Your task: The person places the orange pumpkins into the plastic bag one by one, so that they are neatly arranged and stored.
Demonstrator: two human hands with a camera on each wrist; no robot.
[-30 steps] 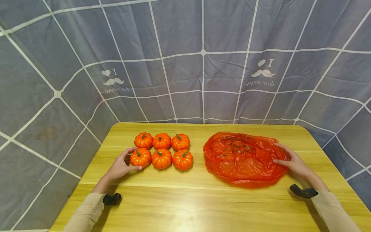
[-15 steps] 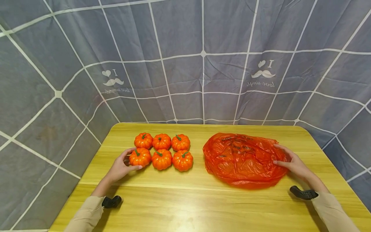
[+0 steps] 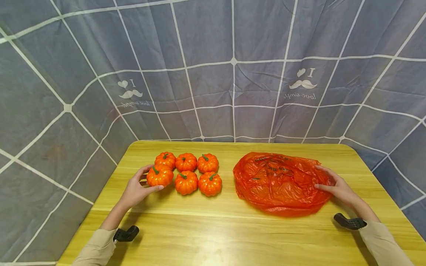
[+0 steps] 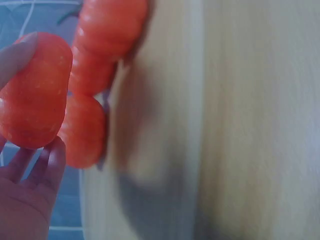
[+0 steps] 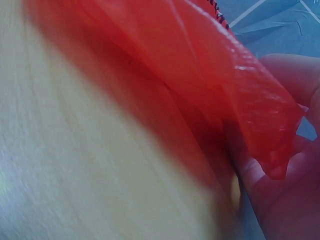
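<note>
A: Largest first. How is the worktop (image 3: 233,232) laid out?

B: A crumpled red plastic bag (image 3: 283,184) covers much of its right side, long axis running left to right. The pumpkins are on the left side.

A: Which hand is nearer the bag?

B: The right hand (image 3: 338,187). It holds the bag's right end, film caught between thumb and fingers (where the bag's mouth lies, I can't tell).

A: And the pumpkins?

B: 5 other pumpkins (image 3: 186,183) stand close together: 3 in the far row, 2 in the near row. The left hand (image 3: 137,189) grasps 1 more, the held pumpkin (image 3: 160,177), at the left end of the near row. The thumb is on its near side, the other fingers on its far side.

A: Resting or raised?

B: Raised, I'd judge; the left wrist view shows shadow on the wood beside it.

A: Which relation counts most?

B: From the left fingers, the bag lies to the right, past those 2 near-row pumpkins. A low, straight path sideways could knock them, I think.

A: Smallest detail?

B: Its green stem (image 3: 155,170), on top, tipped leftward.
</note>
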